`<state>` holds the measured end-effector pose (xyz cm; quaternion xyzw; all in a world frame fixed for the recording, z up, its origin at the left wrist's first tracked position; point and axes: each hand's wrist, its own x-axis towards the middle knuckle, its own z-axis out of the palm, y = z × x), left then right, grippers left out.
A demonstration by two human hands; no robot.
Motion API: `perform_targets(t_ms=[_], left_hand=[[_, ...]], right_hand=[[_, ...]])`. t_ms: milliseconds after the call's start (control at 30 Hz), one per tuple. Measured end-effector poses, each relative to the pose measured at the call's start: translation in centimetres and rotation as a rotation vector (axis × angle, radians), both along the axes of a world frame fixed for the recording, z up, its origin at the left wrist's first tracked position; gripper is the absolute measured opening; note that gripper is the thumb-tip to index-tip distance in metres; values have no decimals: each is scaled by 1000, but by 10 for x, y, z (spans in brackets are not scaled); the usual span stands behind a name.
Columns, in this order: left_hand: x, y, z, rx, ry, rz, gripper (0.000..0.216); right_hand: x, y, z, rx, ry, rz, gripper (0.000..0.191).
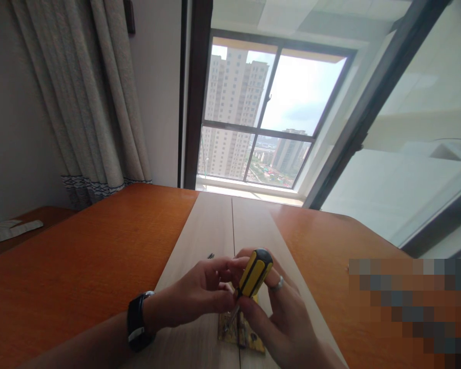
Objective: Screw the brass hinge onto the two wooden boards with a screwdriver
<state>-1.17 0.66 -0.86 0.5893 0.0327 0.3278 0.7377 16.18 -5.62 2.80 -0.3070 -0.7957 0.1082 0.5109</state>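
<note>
A screwdriver (255, 272) with a yellow and black handle stands tilted between my two hands, its shaft slanting down to the left. My right hand (282, 312), with a ring on one finger, is closed around the handle. The fingers and thumb of my left hand (205, 289) close on the lower handle and the top of the shaft; the fingertips are partly hidden. Below lies a worn brass-coloured hinge (249, 342), across the seam between two pale boards (188, 246). The tip is over the hinge's left leaf; I cannot tell whether it sits in a screw.
Small dark metal pieces (211, 255) lie on the left board behind my left hand. The boards rest on an orange-brown wooden table (100, 256). A grey curtain (96, 92) hangs at the back left, and a window (261, 113) is beyond the table.
</note>
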Motion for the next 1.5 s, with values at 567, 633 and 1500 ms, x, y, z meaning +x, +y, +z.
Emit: perform_targets(t_ms=[567,633,1500], left_hand=[[0,-4,9,42,38,-35,36],[1,-5,10,6,45,-26,35],[0,-4,7,-27,8,-81,32]], right_hand=[[3,-2,4,-4,-96,37,39],[3,-1,2,1,-64,35,39],[2,0,-1,-27,21,81,27]])
